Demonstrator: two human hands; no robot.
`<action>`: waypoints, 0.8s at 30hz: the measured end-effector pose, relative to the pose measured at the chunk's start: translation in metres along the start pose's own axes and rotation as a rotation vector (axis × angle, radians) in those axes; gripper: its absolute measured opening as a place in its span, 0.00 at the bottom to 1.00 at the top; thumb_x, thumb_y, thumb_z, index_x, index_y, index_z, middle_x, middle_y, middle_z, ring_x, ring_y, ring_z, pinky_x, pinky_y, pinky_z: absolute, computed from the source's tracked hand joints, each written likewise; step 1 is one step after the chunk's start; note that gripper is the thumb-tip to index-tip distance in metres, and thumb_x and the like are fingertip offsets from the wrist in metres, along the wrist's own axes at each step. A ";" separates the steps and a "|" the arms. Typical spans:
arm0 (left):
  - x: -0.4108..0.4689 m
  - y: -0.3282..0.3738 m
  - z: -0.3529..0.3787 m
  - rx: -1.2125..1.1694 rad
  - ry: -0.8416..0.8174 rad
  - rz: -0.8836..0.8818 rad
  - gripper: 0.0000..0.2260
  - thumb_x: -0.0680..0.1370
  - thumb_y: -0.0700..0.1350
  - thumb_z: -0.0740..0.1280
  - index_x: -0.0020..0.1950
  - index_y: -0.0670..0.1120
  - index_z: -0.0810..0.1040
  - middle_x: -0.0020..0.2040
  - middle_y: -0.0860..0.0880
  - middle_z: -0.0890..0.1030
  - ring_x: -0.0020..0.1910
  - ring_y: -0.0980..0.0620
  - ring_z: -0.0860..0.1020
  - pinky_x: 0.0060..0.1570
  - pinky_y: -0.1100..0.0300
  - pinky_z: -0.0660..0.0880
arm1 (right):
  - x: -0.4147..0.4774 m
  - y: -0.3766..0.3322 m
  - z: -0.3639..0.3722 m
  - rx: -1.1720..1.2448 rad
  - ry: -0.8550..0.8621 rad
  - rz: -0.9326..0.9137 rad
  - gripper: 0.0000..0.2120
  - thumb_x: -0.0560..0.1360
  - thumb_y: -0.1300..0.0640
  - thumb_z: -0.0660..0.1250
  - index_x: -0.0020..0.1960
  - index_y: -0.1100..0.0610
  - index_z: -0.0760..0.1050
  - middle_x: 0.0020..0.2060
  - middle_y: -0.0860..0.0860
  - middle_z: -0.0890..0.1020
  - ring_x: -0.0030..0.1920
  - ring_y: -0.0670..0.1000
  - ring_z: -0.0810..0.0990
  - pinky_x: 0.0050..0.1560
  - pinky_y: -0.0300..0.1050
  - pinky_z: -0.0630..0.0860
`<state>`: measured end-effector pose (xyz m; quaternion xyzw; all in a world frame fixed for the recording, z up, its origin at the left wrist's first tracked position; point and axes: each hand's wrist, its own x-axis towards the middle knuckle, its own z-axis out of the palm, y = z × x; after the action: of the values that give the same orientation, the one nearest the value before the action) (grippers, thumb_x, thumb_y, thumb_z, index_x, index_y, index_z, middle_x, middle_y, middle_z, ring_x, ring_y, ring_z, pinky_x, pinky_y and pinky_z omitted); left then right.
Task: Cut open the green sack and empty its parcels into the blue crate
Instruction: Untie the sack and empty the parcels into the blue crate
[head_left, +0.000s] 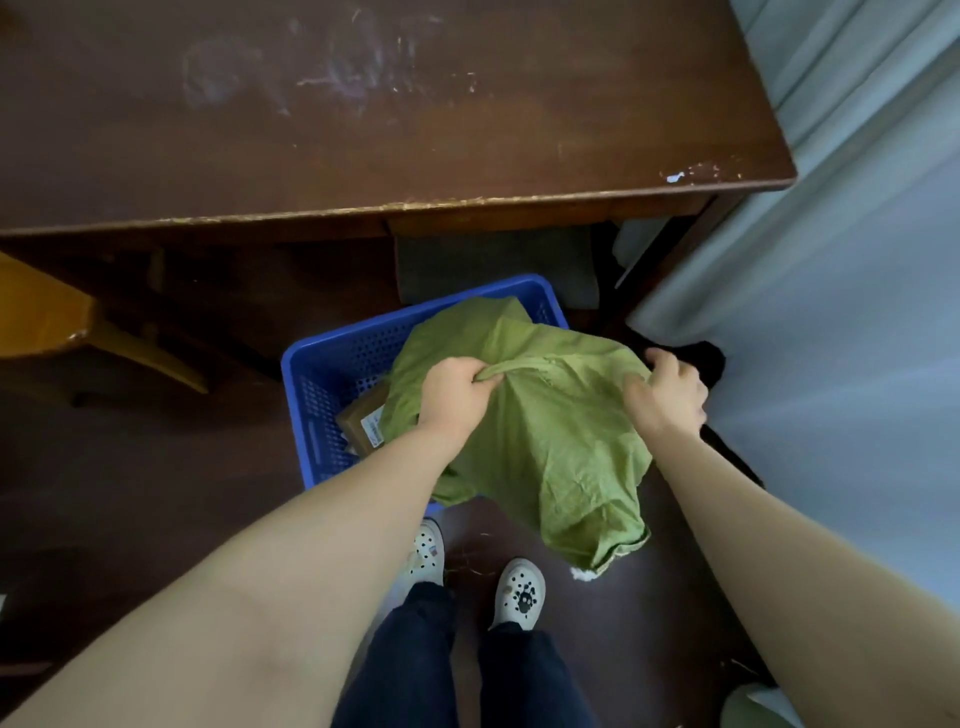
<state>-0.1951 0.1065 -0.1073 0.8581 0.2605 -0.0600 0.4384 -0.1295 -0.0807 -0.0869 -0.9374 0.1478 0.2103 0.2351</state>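
Sack over crate, both hands on it, looks nearly empty.

Blue crate (332, 364) sits on the floor under the table (395, 156) edge; rigid perforated plastic, I'd leave it where it is. Green sack (550, 431) hangs over its near right corner: soft wrinkled cloth, limp, looks light, I'd judge little or nothing left inside. It'll fold and slip, so I'd hold bunched fabric or the hem, not flat cloth. Lower end dangles outside the crate above the shoes, frayed white bit at the tip. Left hand (457, 397) is clenched on a bunched fold at the top. Right hand (667, 397) has fingers curled into the sack's right edge. One brown parcel (363, 423) with a white label lies in the crate, partly hidden under the sack.
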 end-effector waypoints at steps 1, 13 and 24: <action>0.001 0.001 -0.001 -0.009 0.004 -0.014 0.11 0.76 0.45 0.67 0.42 0.38 0.83 0.38 0.39 0.82 0.39 0.43 0.78 0.39 0.57 0.70 | 0.006 0.016 0.003 -0.017 -0.045 0.192 0.26 0.76 0.51 0.58 0.72 0.56 0.60 0.72 0.59 0.63 0.72 0.61 0.58 0.72 0.57 0.56; 0.008 -0.009 -0.005 0.018 0.083 -0.143 0.21 0.77 0.46 0.67 0.25 0.44 0.66 0.25 0.48 0.69 0.27 0.51 0.68 0.35 0.57 0.65 | -0.013 0.046 0.043 0.445 -0.239 0.533 0.18 0.79 0.58 0.58 0.64 0.69 0.68 0.61 0.63 0.75 0.60 0.63 0.75 0.60 0.52 0.74; 0.027 -0.028 -0.057 0.144 0.190 -0.190 0.21 0.79 0.49 0.62 0.27 0.46 0.62 0.28 0.48 0.68 0.34 0.45 0.71 0.36 0.54 0.66 | -0.025 -0.011 0.015 0.662 -0.364 0.176 0.27 0.60 0.41 0.78 0.51 0.56 0.76 0.49 0.52 0.82 0.51 0.54 0.82 0.58 0.52 0.78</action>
<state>-0.1925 0.1749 -0.1020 0.8606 0.3760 -0.0384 0.3415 -0.1516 -0.0590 -0.0831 -0.7419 0.2434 0.3334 0.5284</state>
